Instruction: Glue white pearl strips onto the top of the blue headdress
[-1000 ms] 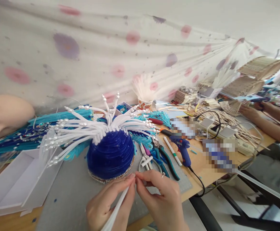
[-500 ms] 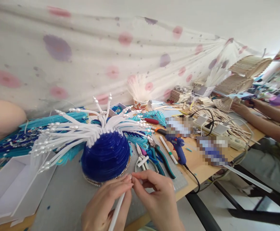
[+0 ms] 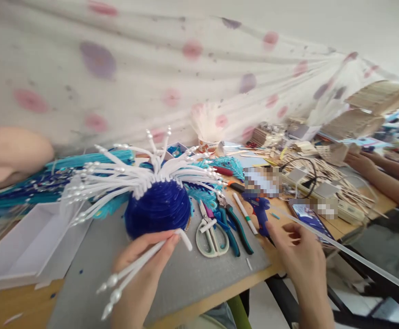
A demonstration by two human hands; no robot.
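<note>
My left hand [image 3: 148, 265] pinches a pair of white fuzzy stems [image 3: 136, 265] with pearl beads at their lower ends; their other end bends over past my fingertips. Just behind stands a dark blue dome-shaped headpiece [image 3: 158, 208], topped by a fan of similar white beaded stems [image 3: 154, 171]. My right hand [image 3: 298, 251] is at the right, fingers loosely curled and apart, holding nothing. Its fingertips are close beside the handle of a blue glue gun [image 3: 261, 214]; whether they touch is unclear. A long translucent glue stick [image 3: 343, 246] extends from the gun's back.
Scissors [image 3: 213, 240], teal-handled pliers [image 3: 242, 233] and a white marker [image 3: 244, 214] lie on the grey mat [image 3: 93, 274]. A white box [image 3: 24, 251] is at left. A phone [image 3: 311, 219] and power strips [image 3: 345, 208] lie right. Another person's hands [image 3: 360, 162] work farther right.
My hands have separated. The right has moved right, to beside the glue gun; the left has turned, bringing the stems' beaded ends into view. The view has shifted slightly.
</note>
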